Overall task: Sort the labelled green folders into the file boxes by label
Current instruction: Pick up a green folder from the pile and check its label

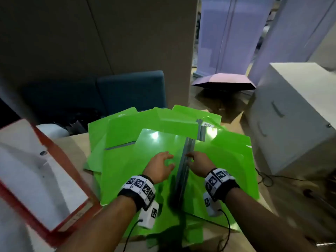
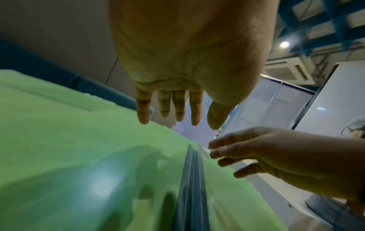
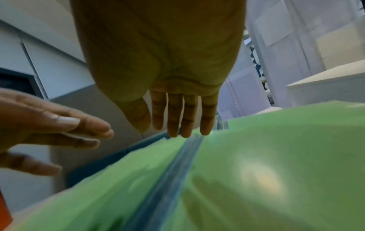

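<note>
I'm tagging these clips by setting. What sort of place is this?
Probably an office: green folders piled on a desk, a white drawer cabinet beside it, a red file box, and a ceiling air-conditioning unit.

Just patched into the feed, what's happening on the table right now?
A person is working over a loose pile of green folders spread across the table. Both hands are open above the top folder: the left hand hovers over its cover, and the right hand reaches at its grey spine. Neither grips anything yet. A red file box lies at the left, with no folder visible inside it.
</note>
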Tool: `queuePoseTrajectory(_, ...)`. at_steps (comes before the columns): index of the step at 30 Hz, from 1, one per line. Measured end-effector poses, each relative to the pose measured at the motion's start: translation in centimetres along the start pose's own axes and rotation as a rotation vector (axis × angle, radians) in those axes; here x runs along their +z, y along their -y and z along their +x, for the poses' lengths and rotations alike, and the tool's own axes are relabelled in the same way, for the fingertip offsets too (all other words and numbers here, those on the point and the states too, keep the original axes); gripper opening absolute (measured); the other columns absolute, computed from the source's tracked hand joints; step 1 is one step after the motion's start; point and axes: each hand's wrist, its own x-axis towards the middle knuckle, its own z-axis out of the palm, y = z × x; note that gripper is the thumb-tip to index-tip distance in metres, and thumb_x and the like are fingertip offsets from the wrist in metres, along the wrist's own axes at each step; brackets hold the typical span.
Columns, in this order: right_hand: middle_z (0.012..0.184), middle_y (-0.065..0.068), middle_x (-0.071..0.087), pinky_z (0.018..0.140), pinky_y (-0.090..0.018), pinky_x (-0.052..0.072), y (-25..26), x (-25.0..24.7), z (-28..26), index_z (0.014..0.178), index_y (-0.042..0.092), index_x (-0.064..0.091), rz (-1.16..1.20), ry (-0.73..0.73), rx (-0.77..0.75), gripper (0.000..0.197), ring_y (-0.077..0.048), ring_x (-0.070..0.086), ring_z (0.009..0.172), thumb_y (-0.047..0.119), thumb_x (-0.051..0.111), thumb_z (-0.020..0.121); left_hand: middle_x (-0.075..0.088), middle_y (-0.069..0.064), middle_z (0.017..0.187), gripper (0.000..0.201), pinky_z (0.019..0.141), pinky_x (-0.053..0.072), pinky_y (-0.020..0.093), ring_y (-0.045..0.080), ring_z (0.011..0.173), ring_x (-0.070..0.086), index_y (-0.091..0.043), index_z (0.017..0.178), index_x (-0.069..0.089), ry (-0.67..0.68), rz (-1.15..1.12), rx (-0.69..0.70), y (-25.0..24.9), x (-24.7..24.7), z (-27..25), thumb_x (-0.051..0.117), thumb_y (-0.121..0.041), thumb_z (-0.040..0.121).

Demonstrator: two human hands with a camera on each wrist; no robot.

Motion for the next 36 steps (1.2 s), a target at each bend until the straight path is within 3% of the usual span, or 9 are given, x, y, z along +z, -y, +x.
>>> queuePoseTrajectory(4,0.152,-0.009,0.033,0.112,-0.033,0.031,-1.7,3.4,-1.5,0.144,0.016,0.039,-0.143,0.186,-0.025,0.060,-0.025,0.034,0.137,0.027,0.060,0.089,0.042,0.003,0.149,0.048,0.110,0.021,0.018,0.016,0.137,0.038,-0.016,0.137,0.052,0.138,0.046,-0.026,0.3,3.5,-1.1,0.060,-0.029,0.092)
queuePoseTrajectory(7,0.159,-0.007,0.013,0.115,-0.033,0.026,-3.1,4.5,-1.6,0.149,0.018,0.029,-0.189,0.233,-0.031,0.066,-0.024,0.023,0.143,0.028,0.058,0.090,0.042,0.005,0.149,0.058,0.109,0.025,0.021,0.018,0.136,0.039,-0.015,0.144,0.039,0.187,0.075,-0.001,1.0,4.9,-1.4,0.061,-0.028,0.092)
queuePoseTrajectory(9,0.159,-0.005,0.015,0.114,-0.032,0.025,-3.6,4.5,-1.6,0.148,0.018,0.032,-0.160,0.219,-0.045,0.063,-0.022,0.024,0.143,0.028,0.059,0.091,0.040,0.002,0.151,0.066,0.110,0.027,0.023,0.018,0.137,0.037,-0.019,0.148,0.031,0.217,0.095,0.006,1.6,5.3,-1.7,0.063,-0.028,0.090)
queuePoseTrajectory(13,0.155,-0.003,0.027,0.116,-0.035,0.022,-5.7,3.3,-1.6,0.142,0.021,0.040,0.005,0.091,0.058,0.055,-0.021,0.027,0.141,0.024,0.060,0.091,0.017,-0.004,0.160,0.077,0.117,0.015,0.029,0.016,0.147,0.016,-0.022,0.152,0.022,0.230,0.210,-0.030,4.0,5.5,-1.7,0.065,-0.034,0.088)
queuePoseTrajectory(17,0.152,-0.008,0.031,0.109,-0.045,0.034,-10.7,1.8,-2.6,0.141,0.018,0.040,-0.073,-0.088,0.484,0.063,-0.028,0.033,0.137,0.030,0.066,0.084,-0.001,-0.005,0.162,0.084,0.120,0.017,0.041,0.020,0.149,0.002,-0.025,0.152,0.019,0.213,0.278,-0.151,6.4,4.8,-1.6,0.068,-0.037,0.085)
queuePoseTrajectory(21,0.151,-0.018,0.027,0.108,-0.056,0.031,-14.2,1.6,-3.7,0.144,0.006,0.031,0.022,-0.140,0.816,0.089,-0.037,0.025,0.139,0.049,0.072,0.077,-0.007,-0.007,0.161,0.089,0.119,0.022,0.046,0.020,0.149,0.001,-0.028,0.153,0.015,0.225,0.283,-0.171,6.8,5.0,-1.7,0.069,-0.041,0.083)
queuePoseTrajectory(27,0.144,-0.020,0.035,0.105,-0.047,0.034,-15.0,1.5,-4.0,0.140,0.005,0.036,0.053,-0.191,0.802,0.074,-0.040,0.033,0.131,0.032,0.072,0.081,0.001,-0.011,0.161,0.076,0.120,0.007,0.044,0.016,0.149,-0.002,-0.039,0.149,0.024,0.336,0.362,0.145,4.8,6.6,-3.1,0.063,-0.048,0.084)
queuePoseTrajectory(32,0.138,-0.021,0.042,0.101,-0.046,0.041,-15.2,1.4,-4.2,0.135,0.008,0.046,0.089,-0.195,0.782,0.067,-0.040,0.043,0.124,0.028,0.074,0.078,-0.012,-0.009,0.161,0.083,0.121,0.003,0.046,0.017,0.148,-0.009,-0.035,0.152,0.017,0.410,0.430,0.154,5.3,7.8,-3.6,0.061,-0.055,0.084)
queuePoseTrajectory(36,0.144,-0.025,0.029,0.106,-0.047,0.035,-16.2,1.2,-5.3,0.140,-0.002,0.030,0.082,-0.182,1.031,0.090,-0.042,0.033,0.131,0.040,0.076,0.074,-0.014,-0.015,0.158,0.080,0.118,0.010,0.041,0.014,0.147,-0.007,-0.041,0.149,0.022,0.328,0.357,0.117,6.1,7.7,-3.2,0.066,-0.046,0.083)
